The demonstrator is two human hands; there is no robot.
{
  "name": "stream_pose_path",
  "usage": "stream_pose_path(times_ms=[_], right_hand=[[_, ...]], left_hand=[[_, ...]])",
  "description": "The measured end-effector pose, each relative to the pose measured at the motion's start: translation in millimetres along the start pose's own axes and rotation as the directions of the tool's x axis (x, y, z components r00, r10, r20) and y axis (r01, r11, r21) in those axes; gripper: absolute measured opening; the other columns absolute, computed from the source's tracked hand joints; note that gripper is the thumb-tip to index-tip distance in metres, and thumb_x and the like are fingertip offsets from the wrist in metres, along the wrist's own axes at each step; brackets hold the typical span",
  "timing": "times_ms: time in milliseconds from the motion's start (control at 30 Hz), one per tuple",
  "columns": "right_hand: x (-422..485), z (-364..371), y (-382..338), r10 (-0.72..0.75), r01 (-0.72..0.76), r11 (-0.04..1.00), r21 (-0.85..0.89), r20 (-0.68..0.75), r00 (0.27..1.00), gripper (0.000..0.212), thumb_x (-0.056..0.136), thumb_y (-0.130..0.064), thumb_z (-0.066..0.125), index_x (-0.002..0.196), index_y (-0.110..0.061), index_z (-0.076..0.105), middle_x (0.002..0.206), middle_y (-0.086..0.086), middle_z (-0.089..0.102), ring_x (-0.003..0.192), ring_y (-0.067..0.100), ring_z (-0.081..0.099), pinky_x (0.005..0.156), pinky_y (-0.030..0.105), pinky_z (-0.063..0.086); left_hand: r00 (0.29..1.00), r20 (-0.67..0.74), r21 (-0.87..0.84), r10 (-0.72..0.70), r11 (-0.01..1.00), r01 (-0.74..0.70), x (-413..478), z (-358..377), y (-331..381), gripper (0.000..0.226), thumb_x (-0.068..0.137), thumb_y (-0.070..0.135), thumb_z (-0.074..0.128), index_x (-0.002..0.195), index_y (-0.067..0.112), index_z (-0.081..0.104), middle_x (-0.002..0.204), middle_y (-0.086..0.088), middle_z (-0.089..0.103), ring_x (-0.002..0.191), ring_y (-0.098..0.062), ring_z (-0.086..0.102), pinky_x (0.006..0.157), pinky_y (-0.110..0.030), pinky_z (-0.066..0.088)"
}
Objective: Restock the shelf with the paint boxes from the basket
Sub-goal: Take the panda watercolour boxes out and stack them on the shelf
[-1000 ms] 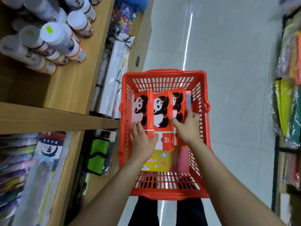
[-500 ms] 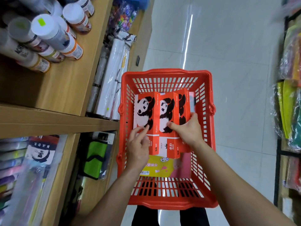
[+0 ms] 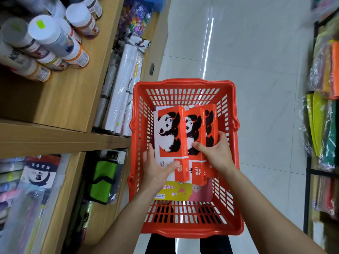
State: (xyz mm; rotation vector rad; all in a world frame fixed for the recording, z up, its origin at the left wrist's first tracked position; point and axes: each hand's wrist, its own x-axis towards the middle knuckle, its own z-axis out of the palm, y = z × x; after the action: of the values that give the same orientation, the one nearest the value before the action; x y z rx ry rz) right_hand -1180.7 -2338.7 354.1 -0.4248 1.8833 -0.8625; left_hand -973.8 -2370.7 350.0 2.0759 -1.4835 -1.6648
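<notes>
panda paint boxes (image 3: 171, 132): 3 | red basket (image 3: 185, 85): 1 | hands: 2 | yellow-pink box (image 3: 183, 192): 1

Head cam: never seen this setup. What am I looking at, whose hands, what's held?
No robot here: a person wears one wide-angle camera on the head, looking down at their own bare hands. Both reach into a red basket above a tiled floor. The left hand grips the leftmost panda paint box; the right hand holds the other panda boxes beside it. A yellow and pink packet lies underneath. On the left stands a wooden shelf with white-capped bottles.
</notes>
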Motion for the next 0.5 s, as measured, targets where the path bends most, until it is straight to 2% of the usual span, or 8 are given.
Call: stream_pose_path(times_ms=[100, 167, 233, 300, 367, 400, 433, 500], right_hand=[[-3, -3, 2, 0.038, -0.042, 0.997, 0.071, 0.052, 0.998, 0.07, 0.082, -0.032, 0.087, 0.134, -0.028, 0.04, 0.124, -0.007, 0.067, 0.109, 0.011, 0.07, 0.09, 0.03, 0.056], [-6, -5, 0, 0.046, -0.058, 0.993, 0.107, 0.107, 0.993, 0.076, 0.082, -0.042, 0.083, 0.142, -0.025, 0.04, 0.131, -0.005, 0.065, 0.118, 0.016, 0.068, 0.097, 0.034, 0.054], [-9, 1, -6, 0.024, -0.035, 0.997, 0.067, 0.163, 0.986, 0.094, 0.072, -0.056, 0.086, 0.147, -0.023, 0.039, 0.135, -0.007, 0.062, 0.125, 0.015, 0.064, 0.107, 0.039, 0.051], [-7, 11, -10, 0.008, 0.005, 0.997, -0.083, 0.157, 0.988, 0.118, 0.058, -0.069, 0.084, 0.152, -0.019, 0.034, 0.148, 0.001, 0.053, 0.137, 0.02, 0.053, 0.118, 0.045, 0.042], [-6, 20, -15, 0.067, -0.039, 0.98, -0.193, 0.139, 0.988, 0.148, 0.045, -0.078, 0.077, 0.162, -0.013, 0.014, 0.162, 0.01, 0.033, 0.151, 0.028, 0.034, 0.124, 0.044, 0.03], [-4, 22, -17, 0.089, -0.06, 0.977, -0.206, 0.136, 0.987, 0.154, 0.042, -0.077, 0.077, 0.163, -0.012, 0.007, 0.165, 0.011, 0.028, 0.153, 0.03, 0.03, 0.124, 0.044, 0.029], [-3, 21, -18, 0.097, -0.07, 0.978, -0.198, 0.132, 0.986, 0.152, 0.043, -0.073, 0.078, 0.163, -0.013, 0.009, 0.164, 0.012, 0.03, 0.152, 0.031, 0.033, 0.123, 0.047, 0.032], [0, 16, -17, 0.082, -0.066, 0.989, -0.129, 0.129, 0.988, 0.127, 0.048, -0.059, 0.083, 0.154, -0.016, 0.028, 0.151, 0.01, 0.05, 0.139, 0.031, 0.052, 0.114, 0.052, 0.045]], left_hand=[[0.995, 0.088, -0.092, 0.036, 0.995, -0.028, -4, 8, 2, 0.111, 0.057, 0.05, 0.09, 0.149, 0.026, 0.034, 0.142, 0.005, 0.037, 0.132, -0.02, 0.047, 0.105, -0.041, 0.048], [0.986, 0.165, -0.204, 0.022, 0.979, 0.013, -2, 9, 3, 0.109, 0.054, 0.052, 0.085, 0.146, 0.032, 0.03, 0.143, 0.005, 0.045, 0.129, -0.018, 0.052, 0.105, -0.043, 0.05], [0.969, 0.243, -0.316, 0.03, 0.948, 0.05, 4, 8, 2, 0.098, 0.061, 0.045, 0.084, 0.139, 0.038, 0.025, 0.14, 0.001, 0.054, 0.123, -0.018, 0.06, 0.096, -0.039, 0.056], [0.966, 0.256, -0.355, 0.047, 0.934, 0.048, 8, 9, 2, 0.092, 0.066, 0.035, 0.083, 0.138, 0.037, 0.025, 0.135, -0.001, 0.059, 0.115, -0.017, 0.066, 0.081, -0.029, 0.06], [0.965, 0.248, -0.381, 0.085, 0.925, 0.016, 10, 11, 2, 0.093, 0.068, 0.029, 0.085, 0.142, 0.033, 0.027, 0.129, -0.001, 0.063, 0.107, -0.014, 0.071, 0.073, -0.025, 0.06], [0.963, 0.25, -0.389, 0.105, 0.921, 0.001, 11, 12, 1, 0.096, 0.068, 0.029, 0.086, 0.144, 0.033, 0.028, 0.127, 0.001, 0.065, 0.105, -0.013, 0.072, 0.073, -0.025, 0.06], [0.961, 0.252, -0.393, 0.117, 0.92, -0.009, 12, 12, 1, 0.095, 0.068, 0.03, 0.087, 0.144, 0.037, 0.03, 0.123, 0.004, 0.068, 0.104, -0.011, 0.073, 0.073, -0.025, 0.06], [0.967, 0.234, -0.387, 0.103, 0.922, -0.004, 15, 10, 2, 0.076, 0.071, 0.039, 0.081, 0.13, 0.059, 0.038, 0.11, 0.02, 0.072, 0.097, -0.006, 0.074, 0.069, -0.021, 0.059]])
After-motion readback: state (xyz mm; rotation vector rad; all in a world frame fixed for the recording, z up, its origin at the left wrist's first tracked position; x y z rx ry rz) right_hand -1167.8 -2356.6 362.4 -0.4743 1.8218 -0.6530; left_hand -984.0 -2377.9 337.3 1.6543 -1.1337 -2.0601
